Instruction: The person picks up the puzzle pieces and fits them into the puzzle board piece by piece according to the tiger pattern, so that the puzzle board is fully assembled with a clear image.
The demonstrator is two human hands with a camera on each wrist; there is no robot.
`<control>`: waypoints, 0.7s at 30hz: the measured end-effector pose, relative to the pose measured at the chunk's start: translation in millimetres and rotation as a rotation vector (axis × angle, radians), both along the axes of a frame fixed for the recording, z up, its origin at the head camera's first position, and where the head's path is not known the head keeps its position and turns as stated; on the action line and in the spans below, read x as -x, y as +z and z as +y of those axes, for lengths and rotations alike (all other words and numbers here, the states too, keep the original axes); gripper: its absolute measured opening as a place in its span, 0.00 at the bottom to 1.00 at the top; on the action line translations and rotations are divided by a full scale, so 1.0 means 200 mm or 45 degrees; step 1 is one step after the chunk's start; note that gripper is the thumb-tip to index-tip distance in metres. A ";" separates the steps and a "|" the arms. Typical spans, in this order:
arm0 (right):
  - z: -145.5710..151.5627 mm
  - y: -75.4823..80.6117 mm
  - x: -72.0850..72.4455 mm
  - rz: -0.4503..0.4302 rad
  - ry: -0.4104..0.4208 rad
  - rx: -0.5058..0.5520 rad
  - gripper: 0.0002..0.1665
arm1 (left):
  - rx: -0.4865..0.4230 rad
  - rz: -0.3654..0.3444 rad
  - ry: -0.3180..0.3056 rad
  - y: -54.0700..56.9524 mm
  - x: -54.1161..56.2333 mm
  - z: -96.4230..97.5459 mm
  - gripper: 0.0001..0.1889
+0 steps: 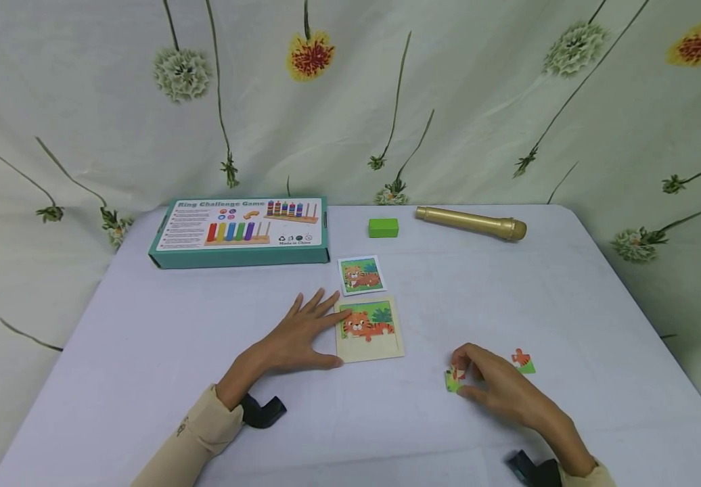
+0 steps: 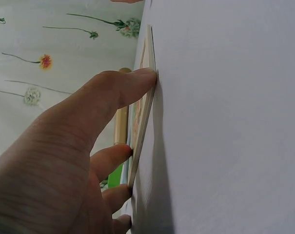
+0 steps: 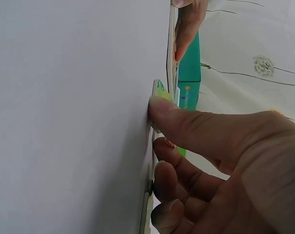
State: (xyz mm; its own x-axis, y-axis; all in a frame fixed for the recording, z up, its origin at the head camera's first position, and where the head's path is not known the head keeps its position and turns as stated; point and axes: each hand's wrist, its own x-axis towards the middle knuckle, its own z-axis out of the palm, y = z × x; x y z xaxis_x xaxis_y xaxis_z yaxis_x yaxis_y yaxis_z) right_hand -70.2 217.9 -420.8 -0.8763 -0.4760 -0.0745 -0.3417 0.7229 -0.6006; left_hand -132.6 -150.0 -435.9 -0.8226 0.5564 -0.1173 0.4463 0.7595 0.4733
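While the left hand (image 1: 303, 340) spreads wide against the puzzle board (image 1: 379, 350), the right hand (image 1: 496, 387) pinches, right of that board and on or just above the table (image 1: 204, 311), a thin puzzle piece (image 1: 451, 383) that looks light, stiff and best held by opposite edges.

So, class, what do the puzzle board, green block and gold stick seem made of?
Puzzle board: likely matte wood, given its pale tan bare surface and edge.
Green block: perhaps painted wood or plastic; evenly coloured, matte.
Gold stick: metallic sheen; metal or coated plastic, cannot tell.
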 end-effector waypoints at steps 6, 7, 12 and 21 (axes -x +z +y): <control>-0.02 0.00 0.03 -0.035 -0.016 0.014 0.23 | -0.009 -0.012 -0.001 0.02 -0.01 0.00 0.46; -0.02 0.00 0.04 -0.039 -0.014 0.026 0.22 | -0.012 -0.012 -0.002 0.02 -0.01 0.00 0.46; -0.02 -0.01 0.07 -0.021 0.023 0.137 0.14 | -0.006 -0.016 0.001 0.02 -0.01 0.00 0.46; -0.02 -0.02 0.16 -0.036 0.019 0.285 0.11 | -0.009 -0.018 0.004 0.03 -0.01 0.00 0.46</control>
State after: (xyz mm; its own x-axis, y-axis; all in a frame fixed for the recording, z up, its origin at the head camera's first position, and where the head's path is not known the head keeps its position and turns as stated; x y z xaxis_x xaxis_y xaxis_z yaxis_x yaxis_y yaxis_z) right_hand -102.3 213.2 -424.1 -0.8682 -0.4961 0.0098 -0.3317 0.5655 -0.7551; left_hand -130.4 -149.2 -430.1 -0.8227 0.5545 -0.1251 0.4367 0.7575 0.4853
